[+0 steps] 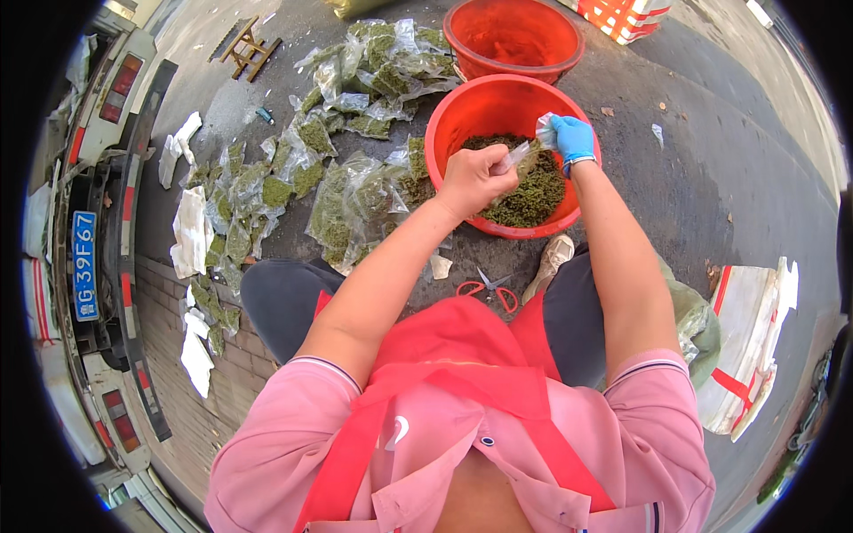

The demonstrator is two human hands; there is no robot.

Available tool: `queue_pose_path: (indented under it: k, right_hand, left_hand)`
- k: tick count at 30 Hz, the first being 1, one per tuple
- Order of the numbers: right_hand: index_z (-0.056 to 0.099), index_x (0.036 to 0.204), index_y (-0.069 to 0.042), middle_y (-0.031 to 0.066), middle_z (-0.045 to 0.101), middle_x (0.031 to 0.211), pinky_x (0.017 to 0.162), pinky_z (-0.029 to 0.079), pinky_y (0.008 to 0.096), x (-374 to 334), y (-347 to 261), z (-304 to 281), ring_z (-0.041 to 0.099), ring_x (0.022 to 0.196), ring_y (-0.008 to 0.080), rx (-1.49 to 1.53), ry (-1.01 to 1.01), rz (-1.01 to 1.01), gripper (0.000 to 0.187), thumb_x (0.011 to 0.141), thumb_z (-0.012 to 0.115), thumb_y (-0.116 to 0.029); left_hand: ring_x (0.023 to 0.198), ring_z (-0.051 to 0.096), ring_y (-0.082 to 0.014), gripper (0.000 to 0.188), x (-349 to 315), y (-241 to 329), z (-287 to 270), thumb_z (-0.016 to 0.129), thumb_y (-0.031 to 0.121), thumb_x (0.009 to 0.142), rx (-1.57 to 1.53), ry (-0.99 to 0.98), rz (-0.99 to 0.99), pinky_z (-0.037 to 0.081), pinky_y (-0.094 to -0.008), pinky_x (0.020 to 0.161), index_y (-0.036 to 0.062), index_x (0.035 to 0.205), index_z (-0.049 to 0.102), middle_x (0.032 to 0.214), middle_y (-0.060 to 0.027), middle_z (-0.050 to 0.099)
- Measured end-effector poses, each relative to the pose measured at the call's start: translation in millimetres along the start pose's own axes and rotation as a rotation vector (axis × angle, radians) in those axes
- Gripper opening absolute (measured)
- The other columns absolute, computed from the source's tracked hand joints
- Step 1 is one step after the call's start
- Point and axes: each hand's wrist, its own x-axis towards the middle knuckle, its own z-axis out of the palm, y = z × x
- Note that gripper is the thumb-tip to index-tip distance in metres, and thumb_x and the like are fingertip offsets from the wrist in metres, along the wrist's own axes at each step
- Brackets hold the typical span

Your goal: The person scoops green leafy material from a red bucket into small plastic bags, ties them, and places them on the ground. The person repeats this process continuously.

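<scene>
Your hands hold a clear plastic bag (515, 157) over the near red tub (430, 147), which stands on the ground in front of you. Your bare left hand (481, 183) is clenched around one end; your right hand (573, 142), in a blue glove, pinches the other. The bag's long axis slants from your left fist up and rightward, away from you, to the gloved fingers. Your grip hides both ends, and whether anything remains inside is hard to make out. Loose, crumbly green material (531, 197) covers the bottom of the tub, partly hidden by your left hand. Behind, a far red tub (513, 40) shows its red inside, its near edge overlapped by the first. To your left, clear bags packed with green material (306, 164) lie heaped, too tangled to count. A white box with red tape (622, 16) is cut off at the top edge.
</scene>
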Motion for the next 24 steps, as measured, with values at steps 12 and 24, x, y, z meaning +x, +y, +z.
queue_pose_path:
  k: [12,24]
  right_hand:
    - [0.062,0.091,-0.003,0.0114,0.063,0.084,0.065,0.048,0.0405,99.9,118.7,-116.1,0.061,0.076,0.0250,-0.235,0.433,0.369,0.031,0.087,0.041,-0.026]
    - [0.059,0.093,-0.005,0.0072,0.059,0.077,0.060,0.052,0.0333,-4.8,-43.8,-31.6,0.062,0.066,0.0208,0.590,-0.275,0.232,0.017,0.084,0.044,-0.003]
  left_hand:
    - [0.060,0.057,-0.0087,0.006,-30.6,-58.1,-12.6,0.056,0.004,0.079,-0.969,0.439,-0.504,0.048,-0.0238,0.055,0.0026,0.085,0.058,0.076,-0.0032,0.062]
    - [0.051,0.048,-0.0040,0.002,15.5,-47.2,8.4,0.059,0.008,0.080,-0.994,0.430,-0.353,0.037,-0.0191,0.045,0.0078,0.081,0.058,0.066,0.0028,0.056]
